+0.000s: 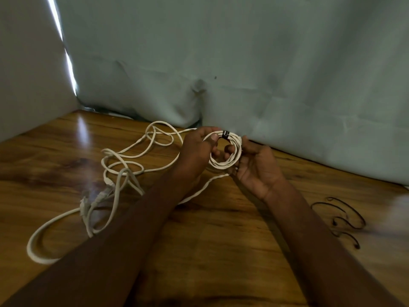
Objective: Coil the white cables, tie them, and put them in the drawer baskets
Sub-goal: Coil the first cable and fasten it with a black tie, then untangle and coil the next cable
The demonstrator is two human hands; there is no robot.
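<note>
A small coil of white cable [230, 161] hangs between both hands above the wooden table [221, 240]. A black tie [225, 134] wraps the top of the coil. My left hand [197, 149] pinches the coil beside the tie with thumb and fingers. My right hand [259, 169] cups the coil's right side, palm up. A tail of the cable runs down under my left forearm. More loose white cable [124, 171] lies tangled on the table to the left, with connector ends [99, 196] in the heap.
Several thin black ties [345, 220] lie on the table at the right. A pale green cloth [243, 63] hangs along the table's far edge, and a white panel [28, 69] stands at the left. No drawer or basket is in view.
</note>
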